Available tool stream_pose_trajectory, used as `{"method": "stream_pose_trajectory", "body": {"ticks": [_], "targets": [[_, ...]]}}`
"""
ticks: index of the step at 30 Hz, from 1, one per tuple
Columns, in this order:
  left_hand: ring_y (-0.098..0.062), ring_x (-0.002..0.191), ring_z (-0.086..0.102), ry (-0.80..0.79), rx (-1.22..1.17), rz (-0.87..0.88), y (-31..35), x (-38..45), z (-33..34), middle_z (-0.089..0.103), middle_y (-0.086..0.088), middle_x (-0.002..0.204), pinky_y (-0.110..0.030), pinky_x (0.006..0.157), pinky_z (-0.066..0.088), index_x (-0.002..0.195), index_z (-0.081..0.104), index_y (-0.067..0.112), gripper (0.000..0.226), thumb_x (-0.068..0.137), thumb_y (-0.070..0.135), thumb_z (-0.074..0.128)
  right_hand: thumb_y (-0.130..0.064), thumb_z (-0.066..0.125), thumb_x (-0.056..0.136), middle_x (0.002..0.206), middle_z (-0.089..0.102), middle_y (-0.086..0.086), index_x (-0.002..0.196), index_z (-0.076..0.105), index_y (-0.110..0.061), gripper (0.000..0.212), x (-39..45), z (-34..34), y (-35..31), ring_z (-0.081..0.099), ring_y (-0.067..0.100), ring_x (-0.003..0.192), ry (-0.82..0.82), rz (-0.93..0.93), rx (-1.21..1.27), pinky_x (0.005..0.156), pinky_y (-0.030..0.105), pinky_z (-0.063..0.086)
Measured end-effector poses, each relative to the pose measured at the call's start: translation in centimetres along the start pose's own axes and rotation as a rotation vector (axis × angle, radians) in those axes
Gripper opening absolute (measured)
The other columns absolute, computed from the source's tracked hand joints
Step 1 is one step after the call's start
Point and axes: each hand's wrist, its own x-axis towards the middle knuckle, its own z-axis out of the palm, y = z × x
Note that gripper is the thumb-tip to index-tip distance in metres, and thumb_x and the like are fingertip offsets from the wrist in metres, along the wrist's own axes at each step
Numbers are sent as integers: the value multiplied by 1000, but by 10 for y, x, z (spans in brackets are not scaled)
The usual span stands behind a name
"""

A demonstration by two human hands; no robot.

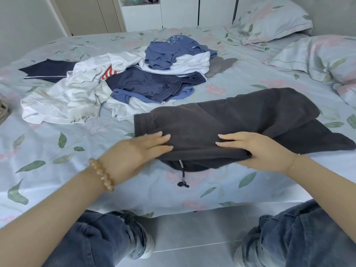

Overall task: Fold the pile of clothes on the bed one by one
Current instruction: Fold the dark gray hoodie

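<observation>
Dark grey drawstring trousers (240,116) lie sideways on the near part of the bed, waistband to the left, with the cord (182,176) hanging off the front edge. My left hand (142,149) rests flat on the cloth near the waistband, fingers straight. My right hand (256,149) holds the front edge, fingers on top and thumb tucked under the fold. Behind them sits the pile of clothes (119,83): white, navy and blue garments in a loose heap.
The bed (57,151) has a pale blue floral sheet. Two matching pillows (269,22) (323,56) lie at the far right. A flat navy garment (48,70) sits at the left of the pile. My knees in jeans and the grey floor are below the bed's edge.
</observation>
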Motion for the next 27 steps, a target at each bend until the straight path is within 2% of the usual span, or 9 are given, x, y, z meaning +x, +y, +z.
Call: {"method": "stream_pose_trajectory", "body": {"ticks": [3,5,9,10,12,15,18,22,27], "targets": [[-27,128,49,26,33,-44,-34,1,-28,50,-5,143,-34,104,43,130,60,14,78,62,-21,48,-9,73,80,139,53,-9,141,47,-33,72,23,-1,-14,52,14,124,175,4,-5,95,29,47],[-20,128,49,41,21,-109,-55,-7,-40,50,1,142,-26,103,39,128,61,17,81,61,-27,49,-8,78,74,131,60,-4,140,51,-27,74,38,5,-18,58,18,116,243,-29,-61,86,25,44],[8,131,35,67,-5,-308,-76,-41,-54,50,15,139,-7,94,36,121,61,21,79,62,-29,48,-5,72,75,138,55,-7,139,51,-28,71,44,15,-16,54,18,124,211,14,-123,91,26,44],[11,131,31,68,-17,-356,-75,-48,-53,49,15,140,-8,94,39,123,60,24,80,63,-28,48,-7,67,80,142,50,-10,141,48,-30,69,41,17,-11,49,15,129,170,63,-133,96,27,41],[2,133,37,29,-15,-381,-64,-57,-44,49,14,142,-25,98,47,127,55,28,79,68,-24,49,-6,60,82,147,44,-12,142,46,-31,66,33,17,-1,44,13,132,101,134,-157,102,26,37],[-15,130,48,-118,-22,-344,-43,-56,-24,49,9,142,-33,104,42,132,54,28,78,67,-16,60,-2,66,74,139,54,-3,133,57,-24,64,16,15,11,52,22,126,97,163,-179,106,35,37],[-18,120,52,-338,-6,-397,-25,-34,-24,40,8,141,-35,107,33,139,43,32,75,68,16,61,-10,82,59,126,64,7,120,68,-19,64,-9,15,26,59,31,117,139,229,-290,108,48,33],[-11,138,27,-578,98,-502,3,21,-44,22,14,146,-45,119,4,141,30,41,79,66,62,40,-14,81,62,140,53,10,133,58,-20,75,-39,9,42,48,34,129,173,378,-281,111,52,30],[-14,140,26,-415,-79,-277,63,112,-31,20,11,156,-37,114,25,147,24,36,78,81,67,50,-13,63,83,145,47,0,134,56,-27,54,-69,-10,64,45,28,129,187,571,-170,100,40,41]]}}
